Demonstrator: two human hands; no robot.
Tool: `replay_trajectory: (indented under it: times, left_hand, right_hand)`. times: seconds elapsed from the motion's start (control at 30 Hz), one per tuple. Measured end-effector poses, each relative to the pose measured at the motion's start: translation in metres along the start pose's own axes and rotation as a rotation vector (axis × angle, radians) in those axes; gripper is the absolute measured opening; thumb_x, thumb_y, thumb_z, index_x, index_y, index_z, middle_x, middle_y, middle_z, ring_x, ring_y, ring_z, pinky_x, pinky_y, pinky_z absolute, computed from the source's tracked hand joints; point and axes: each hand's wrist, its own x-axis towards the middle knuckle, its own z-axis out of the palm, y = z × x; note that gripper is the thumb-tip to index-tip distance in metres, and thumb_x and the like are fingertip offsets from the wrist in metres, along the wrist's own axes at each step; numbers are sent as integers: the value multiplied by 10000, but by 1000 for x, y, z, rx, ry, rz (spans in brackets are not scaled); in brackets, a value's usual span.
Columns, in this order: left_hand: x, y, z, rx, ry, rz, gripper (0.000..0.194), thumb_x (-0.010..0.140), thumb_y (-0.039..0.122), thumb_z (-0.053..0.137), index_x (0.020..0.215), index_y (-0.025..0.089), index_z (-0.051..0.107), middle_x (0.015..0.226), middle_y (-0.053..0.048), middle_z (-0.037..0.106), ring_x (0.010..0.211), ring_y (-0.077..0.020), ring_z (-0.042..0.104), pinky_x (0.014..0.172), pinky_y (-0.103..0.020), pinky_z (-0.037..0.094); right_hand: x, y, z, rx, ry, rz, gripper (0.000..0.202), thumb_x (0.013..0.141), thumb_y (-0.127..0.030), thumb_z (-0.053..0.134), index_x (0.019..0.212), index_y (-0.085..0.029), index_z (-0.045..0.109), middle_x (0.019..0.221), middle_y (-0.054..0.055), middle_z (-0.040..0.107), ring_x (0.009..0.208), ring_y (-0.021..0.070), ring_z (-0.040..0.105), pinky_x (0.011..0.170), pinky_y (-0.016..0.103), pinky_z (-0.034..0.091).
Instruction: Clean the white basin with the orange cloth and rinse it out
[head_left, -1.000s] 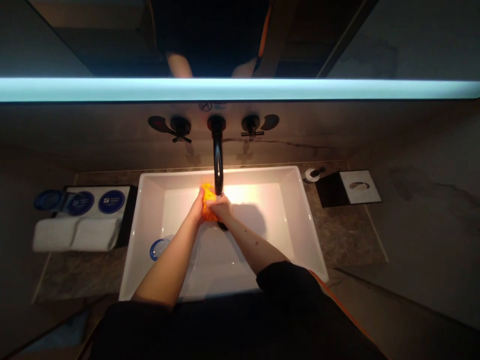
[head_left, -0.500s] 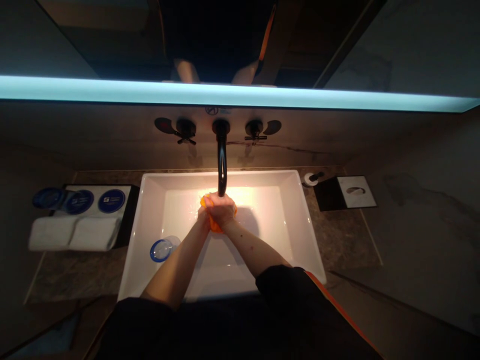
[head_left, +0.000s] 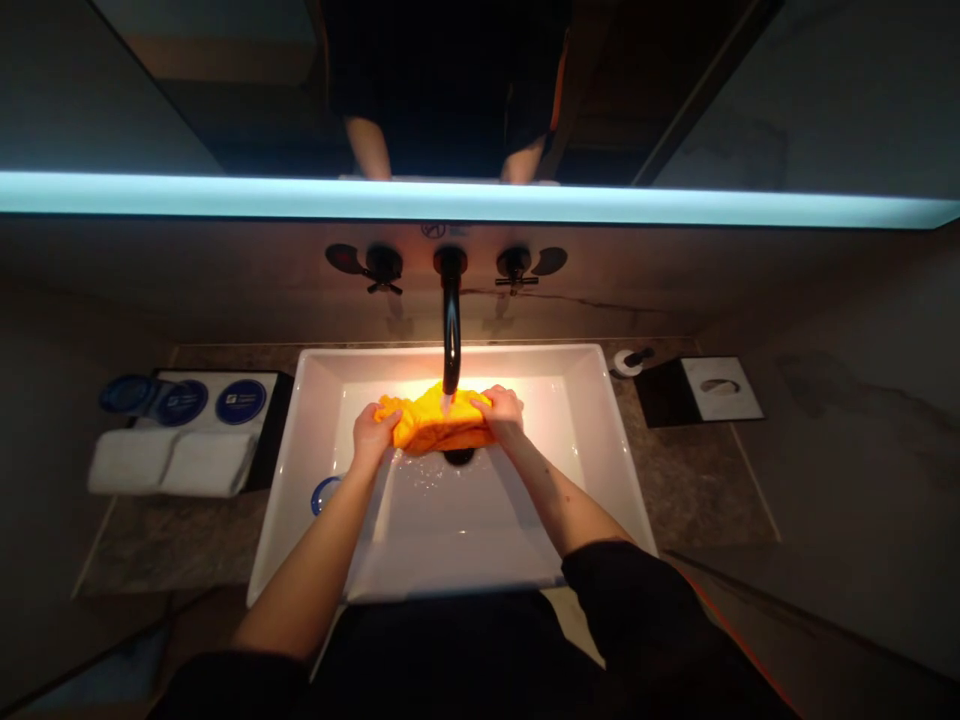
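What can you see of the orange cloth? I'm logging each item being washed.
The orange cloth looks soft, crumpled and bright orange-yellow, stretched sideways into a loose band. The left hand grips one end, the right hand the other. It hangs over the white sink, just under the black spout and above the drain. Whether water runs onto it is unclear.

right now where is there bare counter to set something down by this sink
Bare stone counter lies right of the sink, in front of the black-and-white tray. A narrower strip lies in front of the folded white towels. The left side is crowded, and both hands stretch the orange cloth under the black spout.
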Motion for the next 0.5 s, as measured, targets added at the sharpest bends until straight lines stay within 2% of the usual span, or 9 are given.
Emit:
replay_trajectory:
  times: [0.07, 0.13, 0.17, 0.23, 0.3, 0.37, 0.43, 0.5]
  left_hand:
    - [-3, 4, -1, 286, -32, 122, 190, 721, 277, 734, 754, 201, 563, 928, -120, 693, 1042, -365, 654, 929, -477, 534]
    - [-11, 15, 8, 476, -29, 297, 95, 738, 205, 687, 755, 185, 596, 1134, -221, 682, 1229, -459, 576, 1075, -599, 446]
    - [-17, 22, 16, 471, -47, 391, 48, 757, 172, 647, 799, 171, 625, 1245, -262, 648, 1314, -480, 517, 1141, -635, 381]
    - [-26, 37, 40, 303, -171, 545, 205, 809, 124, 549, 968, 145, 678, 1378, -272, 593, 1402, -439, 462, 1235, -618, 287]
    - [-32, 54, 68, 119, -388, 625, 351, 827, 101, 518, 1123, 161, 698, 1358, -201, 639, 1387, -367, 503, 1273, -543, 281]
    - [-32, 68, 90, 57, -573, 633, 421, 793, 65, 540, 1149, 193, 724, 1232, -132, 717, 1277, -328, 598, 1234, -489, 365]
    - [-27, 77, 101, 58, -671, 608, 405, 757, 44, 577, 1095, 184, 750, 1131, -114, 755, 1136, -318, 666, 1140, -463, 460]
    - [-20, 80, 97, 59, -695, 575, 334, 776, 91, 635, 1083, 159, 746, 1119, -129, 759, 1037, -299, 690, 1043, -428, 515]
  right_hand:
    - [-8, 5, -7, 137, 111, 23, 190, 934, -344, 671, 962, -207, 799, 1113, 83, 749, 1177, 292, 601, 1131, 478, 382]
    - [-16, 6, -12, 322, 153, -6, 171, 926, -285, 650, 962, -202, 795, 1103, 75, 765, 1178, 274, 630, 1181, 489, 364]
    - [-20, 5, -15, 396, 146, -33, 178, 923, -266, 636, 965, -197, 793, 1089, 78, 768, 1132, 256, 656, 1158, 461, 406]
    - [-28, 0, -22, 481, 115, -102, 200, 908, -254, 623, 980, -187, 797, 1066, 89, 766, 1028, 225, 687, 1049, 386, 501]
    - [-35, -6, -32, 508, 109, -187, 214, 887, -275, 630, 975, -190, 806, 1042, 92, 759, 995, 219, 688, 974, 348, 538]
    - [-40, -11, -45, 538, 119, -288, 226, 878, -319, 626, 936, -204, 812, 987, 82, 754, 961, 220, 684, 952, 351, 547]
    - [-41, -13, -60, 562, 142, -349, 255, 883, -379, 620, 912, -211, 809, 940, 76, 746, 922, 225, 683, 918, 366, 557]
    - [-38, -10, -71, 580, 162, -352, 296, 875, -443, 639, 913, -197, 798, 928, 84, 744, 913, 242, 685, 905, 393, 561]
